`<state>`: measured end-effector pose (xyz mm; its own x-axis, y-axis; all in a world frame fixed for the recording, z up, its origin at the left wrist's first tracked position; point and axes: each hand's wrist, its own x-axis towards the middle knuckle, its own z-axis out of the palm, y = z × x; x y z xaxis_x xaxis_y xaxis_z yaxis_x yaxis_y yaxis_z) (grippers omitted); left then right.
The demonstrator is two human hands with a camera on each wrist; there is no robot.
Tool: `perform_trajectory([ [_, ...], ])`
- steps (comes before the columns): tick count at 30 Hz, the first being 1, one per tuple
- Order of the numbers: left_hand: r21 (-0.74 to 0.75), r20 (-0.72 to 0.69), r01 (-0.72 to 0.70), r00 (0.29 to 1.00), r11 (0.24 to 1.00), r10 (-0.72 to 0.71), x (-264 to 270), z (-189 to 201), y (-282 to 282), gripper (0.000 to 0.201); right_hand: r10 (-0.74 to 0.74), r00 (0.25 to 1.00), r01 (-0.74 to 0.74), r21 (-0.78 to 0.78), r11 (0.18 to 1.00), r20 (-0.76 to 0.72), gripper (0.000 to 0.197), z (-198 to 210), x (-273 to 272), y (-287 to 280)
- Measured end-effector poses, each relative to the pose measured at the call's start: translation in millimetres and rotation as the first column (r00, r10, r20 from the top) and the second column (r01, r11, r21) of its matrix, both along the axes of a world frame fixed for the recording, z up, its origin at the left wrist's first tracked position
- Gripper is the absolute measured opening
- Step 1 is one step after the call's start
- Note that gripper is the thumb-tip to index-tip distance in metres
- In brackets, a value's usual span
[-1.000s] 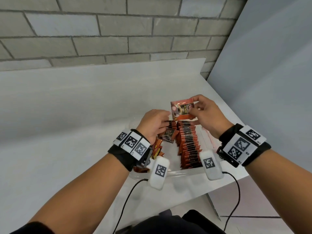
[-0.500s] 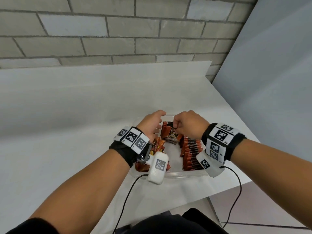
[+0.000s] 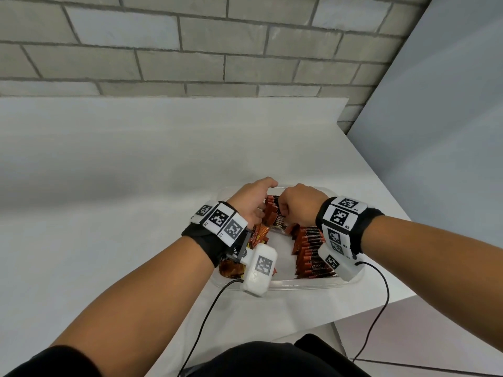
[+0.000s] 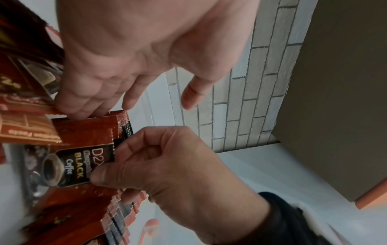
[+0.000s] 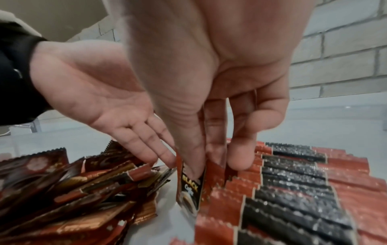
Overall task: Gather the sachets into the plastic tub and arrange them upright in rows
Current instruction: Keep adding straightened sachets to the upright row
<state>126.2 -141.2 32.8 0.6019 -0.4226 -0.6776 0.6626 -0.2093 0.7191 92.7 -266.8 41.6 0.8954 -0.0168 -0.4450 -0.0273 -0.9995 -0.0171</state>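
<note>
Two hands meet over the plastic tub (image 3: 304,283): the right hand (image 3: 299,205) pinches one sachet (image 4: 83,159) upright by its top edge, beside the standing row (image 5: 293,190), while the left hand (image 3: 251,202), fingers straight, steadies loose sachets (image 5: 73,190) alongside.

I see a white table (image 3: 136,186) against the brick wall; the tub (image 3: 299,284) sits near its front right corner.
</note>
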Motion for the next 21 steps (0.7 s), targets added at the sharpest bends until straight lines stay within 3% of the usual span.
perform_trajectory([
  [7, -0.035, 0.008, -0.017, 1.0, 0.999, 0.018, 0, -4, 1, 0.045, 0.051, 0.997, -0.057, -0.1, 0.993, -0.059, 0.024, -1, 3, 6],
  [10, -0.044, 0.011, -0.024, 1.0, 0.999, 0.025, -1, -3, 2, 0.047, 0.101, 0.995, -0.103, -0.158, 0.982, -0.025, 0.018, -1, 3, 8],
  [14, -0.049, 0.014, -0.021, 1.0, 0.999, 0.021, -1, -1, 4, 0.043, 0.161, 0.987, -0.154, -0.221, 0.963, 0.012, 0.009, 3, 3, 10],
  [21, -0.05, 0.0, -0.009, 1.0, 0.999, 0.009, 0, -3, 5, 0.028, 0.17, 0.985, -0.163, -0.253, 0.954, 0.004, 0.013, 3, 2, 12],
])
